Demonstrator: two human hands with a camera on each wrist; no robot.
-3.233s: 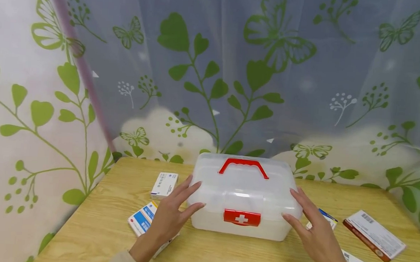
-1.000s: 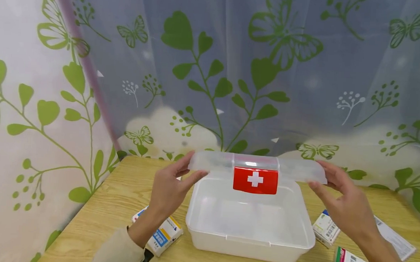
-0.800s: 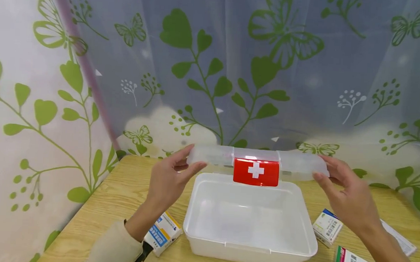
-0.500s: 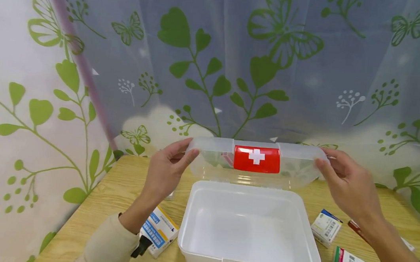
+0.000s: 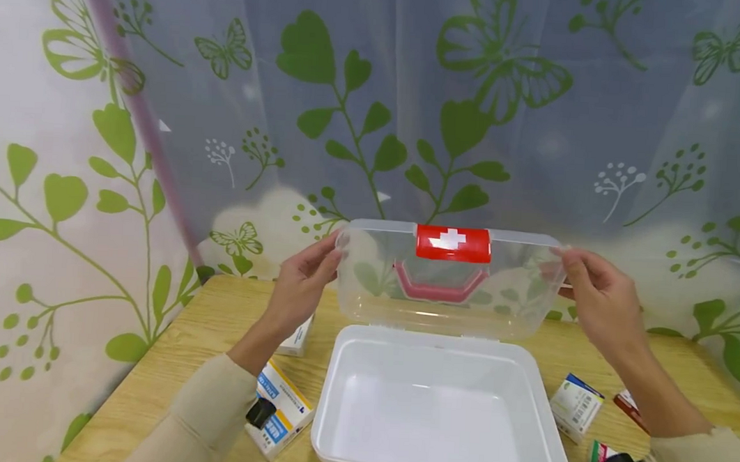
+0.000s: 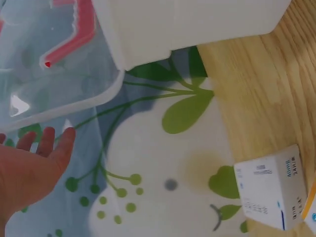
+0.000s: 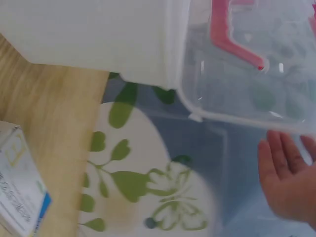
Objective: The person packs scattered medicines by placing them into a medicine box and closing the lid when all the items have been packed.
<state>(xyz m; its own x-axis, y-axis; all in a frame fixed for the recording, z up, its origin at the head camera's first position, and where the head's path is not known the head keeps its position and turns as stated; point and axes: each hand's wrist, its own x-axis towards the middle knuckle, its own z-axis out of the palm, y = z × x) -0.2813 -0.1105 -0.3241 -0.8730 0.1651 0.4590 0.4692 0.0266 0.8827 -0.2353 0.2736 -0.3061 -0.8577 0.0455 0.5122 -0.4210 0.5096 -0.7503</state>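
My left hand and right hand pinch opposite sides of the clear lid, fingers narrow on its edges. Lid stands raised at the back rim of the white box, on the wooden surface. Blue-and-white carton lies just left.

Head view: from above, facing forward and down over surface to patterned curtain; left hand, right hand, white box, clear lid at middle range. Left wrist view: close, turned sideways, past left hand toward box's left end. Right wrist view: near mirror, equally close, box's right end. All three share lid's red handle; white carton links head and left wrist, blue-edged carton head and right.
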